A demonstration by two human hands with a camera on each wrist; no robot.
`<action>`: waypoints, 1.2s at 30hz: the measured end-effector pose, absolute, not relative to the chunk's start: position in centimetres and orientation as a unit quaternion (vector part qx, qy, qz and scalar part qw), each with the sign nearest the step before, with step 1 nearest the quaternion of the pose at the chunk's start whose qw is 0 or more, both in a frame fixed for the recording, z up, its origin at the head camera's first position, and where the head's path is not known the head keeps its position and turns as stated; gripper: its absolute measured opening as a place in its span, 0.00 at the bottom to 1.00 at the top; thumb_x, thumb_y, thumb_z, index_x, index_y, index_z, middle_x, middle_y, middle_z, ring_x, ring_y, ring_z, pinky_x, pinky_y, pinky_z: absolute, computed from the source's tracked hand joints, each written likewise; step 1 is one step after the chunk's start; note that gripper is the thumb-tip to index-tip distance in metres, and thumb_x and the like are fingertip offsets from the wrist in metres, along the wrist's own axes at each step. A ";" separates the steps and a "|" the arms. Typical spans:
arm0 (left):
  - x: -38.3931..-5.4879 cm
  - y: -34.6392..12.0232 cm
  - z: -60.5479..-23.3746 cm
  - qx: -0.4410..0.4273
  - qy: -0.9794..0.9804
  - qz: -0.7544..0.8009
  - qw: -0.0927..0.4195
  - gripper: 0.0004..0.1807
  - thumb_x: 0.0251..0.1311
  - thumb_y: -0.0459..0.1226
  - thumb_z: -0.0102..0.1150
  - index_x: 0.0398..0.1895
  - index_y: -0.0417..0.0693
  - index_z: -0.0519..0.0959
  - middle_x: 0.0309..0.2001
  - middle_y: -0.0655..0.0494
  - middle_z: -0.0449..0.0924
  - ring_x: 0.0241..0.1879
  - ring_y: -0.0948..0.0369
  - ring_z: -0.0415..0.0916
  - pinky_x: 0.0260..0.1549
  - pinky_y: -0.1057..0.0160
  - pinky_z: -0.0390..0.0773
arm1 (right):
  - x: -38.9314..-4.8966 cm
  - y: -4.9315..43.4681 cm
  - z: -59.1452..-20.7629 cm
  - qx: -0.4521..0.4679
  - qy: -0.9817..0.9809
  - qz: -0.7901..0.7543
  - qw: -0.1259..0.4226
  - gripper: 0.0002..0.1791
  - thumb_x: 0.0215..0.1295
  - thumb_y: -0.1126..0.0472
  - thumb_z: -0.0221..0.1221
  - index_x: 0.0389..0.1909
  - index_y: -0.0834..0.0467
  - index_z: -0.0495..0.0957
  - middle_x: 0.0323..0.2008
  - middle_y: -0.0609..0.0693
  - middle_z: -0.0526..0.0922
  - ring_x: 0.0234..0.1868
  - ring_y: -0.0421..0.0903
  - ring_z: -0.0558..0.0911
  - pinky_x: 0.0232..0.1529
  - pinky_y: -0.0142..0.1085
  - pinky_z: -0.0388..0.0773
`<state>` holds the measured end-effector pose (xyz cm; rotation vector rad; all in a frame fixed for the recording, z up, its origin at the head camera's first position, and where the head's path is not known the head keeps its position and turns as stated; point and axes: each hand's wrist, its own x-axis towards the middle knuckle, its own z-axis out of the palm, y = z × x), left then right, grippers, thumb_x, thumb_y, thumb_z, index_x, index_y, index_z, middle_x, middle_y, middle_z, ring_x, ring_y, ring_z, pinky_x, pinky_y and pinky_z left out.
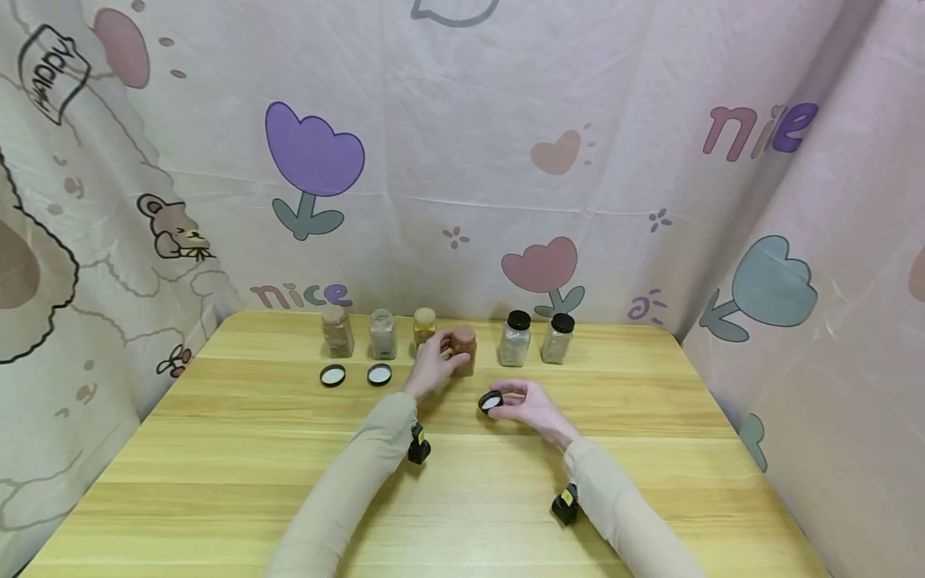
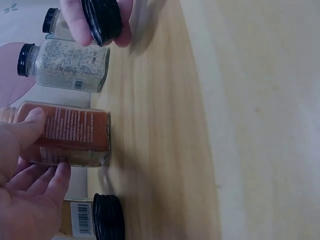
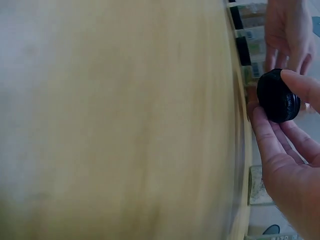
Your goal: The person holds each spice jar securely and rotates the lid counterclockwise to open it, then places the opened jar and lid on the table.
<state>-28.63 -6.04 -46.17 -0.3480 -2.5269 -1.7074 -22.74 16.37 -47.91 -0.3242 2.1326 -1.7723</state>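
My left hand (image 1: 431, 365) grips a spice jar of reddish-brown powder (image 1: 465, 353), thumb on one side and fingers on the other in the left wrist view. The jar (image 2: 75, 132) stands upright, its top uncapped. Closer to me, my right hand (image 1: 531, 408) pinches a black screw lid (image 1: 491, 402) between thumb and fingers, its white inner face showing in the head view. The lid (image 3: 277, 96) is held above the table, apart from the jar. Just left of the gripped jar is an uncapped jar with yellowish contents (image 1: 424, 321), partly hidden by my left hand.
Two uncapped jars, one brownish (image 1: 337, 333) and one greyish (image 1: 383, 335), stand at the left. Lids (image 1: 332, 376) lie before them. Another black lid (image 2: 109, 218) lies by the yellowish jar. Two black-capped jars (image 1: 515, 341) stand right. A printed curtain (image 1: 448, 160) hangs behind the table (image 1: 217, 482).
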 end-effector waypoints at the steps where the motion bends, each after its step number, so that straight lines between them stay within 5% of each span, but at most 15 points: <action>1: -28.8 -5.9 -46.1 -0.112 -0.824 -0.553 0.039 0.30 0.63 0.31 0.66 0.67 0.31 0.68 0.65 0.31 0.74 0.68 0.42 0.71 0.67 0.48 0.75 | -22.9 16.2 -47.9 -0.118 0.756 -0.619 0.176 0.33 0.59 0.68 0.68 0.64 0.72 0.70 0.62 0.66 0.77 0.58 0.49 0.83 0.55 0.31 0.82; 15: -30.6 -5.3 -45.8 -0.106 -0.844 -0.520 0.074 0.27 0.63 0.31 0.66 0.65 0.35 0.73 0.63 0.35 0.77 0.67 0.45 0.73 0.67 0.49 0.76 | -24.6 14.8 -47.7 -0.137 0.797 -0.568 0.151 0.29 0.57 0.71 0.68 0.60 0.73 0.74 0.56 0.69 0.82 0.51 0.51 0.85 0.50 0.27 0.79; 28: -31.1 -4.6 -45.5 -0.068 -0.880 -0.464 0.074 0.35 0.68 0.35 0.61 0.74 0.31 0.61 0.70 0.34 0.69 0.71 0.44 0.67 0.71 0.47 0.70 | -25.1 13.8 -47.1 -0.134 0.812 -0.550 0.138 0.31 0.55 0.74 0.68 0.61 0.73 0.73 0.57 0.70 0.80 0.42 0.46 0.84 0.35 0.27 0.79; 31: -30.9 -4.6 -45.5 -0.066 -0.890 -0.447 0.063 0.34 0.69 0.33 0.58 0.74 0.30 0.59 0.71 0.34 0.67 0.71 0.42 0.66 0.71 0.46 0.69 | -25.7 13.7 -47.6 -0.136 0.823 -0.536 0.127 0.31 0.53 0.74 0.70 0.60 0.72 0.74 0.57 0.69 0.80 0.37 0.39 0.80 0.34 0.27 0.78; 36: -30.2 -5.1 -45.5 -0.086 -0.894 -0.435 0.063 0.29 0.70 0.29 0.54 0.72 0.30 0.64 0.68 0.34 0.71 0.69 0.41 0.69 0.69 0.45 0.71 | -26.3 13.3 -47.7 -0.143 0.845 -0.505 0.104 0.32 0.50 0.75 0.71 0.59 0.72 0.74 0.55 0.68 0.82 0.39 0.44 0.83 0.39 0.29 0.80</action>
